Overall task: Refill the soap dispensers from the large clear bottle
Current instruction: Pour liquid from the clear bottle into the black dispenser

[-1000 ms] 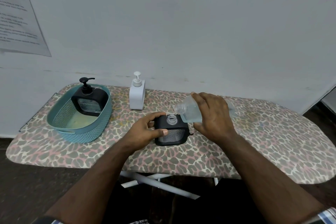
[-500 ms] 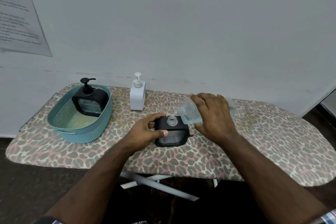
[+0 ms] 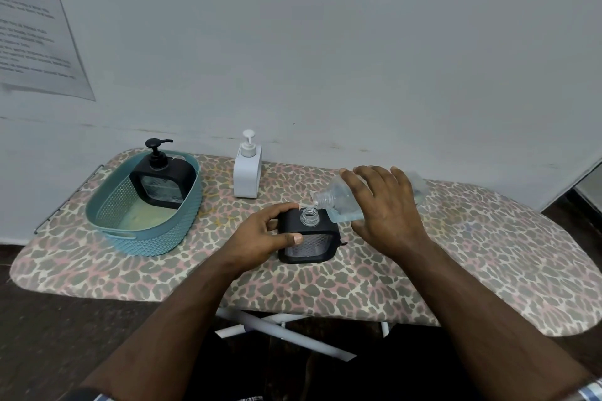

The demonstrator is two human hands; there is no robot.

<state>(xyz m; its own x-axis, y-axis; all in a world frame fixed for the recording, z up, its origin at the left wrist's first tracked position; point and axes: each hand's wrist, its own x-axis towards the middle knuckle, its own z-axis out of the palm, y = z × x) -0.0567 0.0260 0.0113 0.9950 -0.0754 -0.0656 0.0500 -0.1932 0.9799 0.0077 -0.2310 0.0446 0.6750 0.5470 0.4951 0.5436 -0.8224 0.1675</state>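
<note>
A black square soap dispenser (image 3: 308,246) with its pump off stands at the middle of the ironing board, its clear threaded neck open at the top. My left hand (image 3: 264,236) grips its left side. My right hand (image 3: 384,205) holds the large clear bottle (image 3: 335,202) tilted on its side, with the uncapped mouth just above and right of the dispenser's neck. Pale bluish liquid lies in the bottle's lower part. A white pump dispenser (image 3: 247,172) stands behind. Another black dispenser (image 3: 161,182) with its pump on sits in the basket.
A teal perforated basket (image 3: 156,238) sits at the left end of the leopard-print ironing board (image 3: 472,254), against a grey wall. A printed sheet (image 3: 35,26) hangs at the upper left. The board's white legs (image 3: 283,334) show below the front edge.
The bottle's mouth has moved a little closer to the dispenser's neck. My left hand has kept its grip on the dispenser.
</note>
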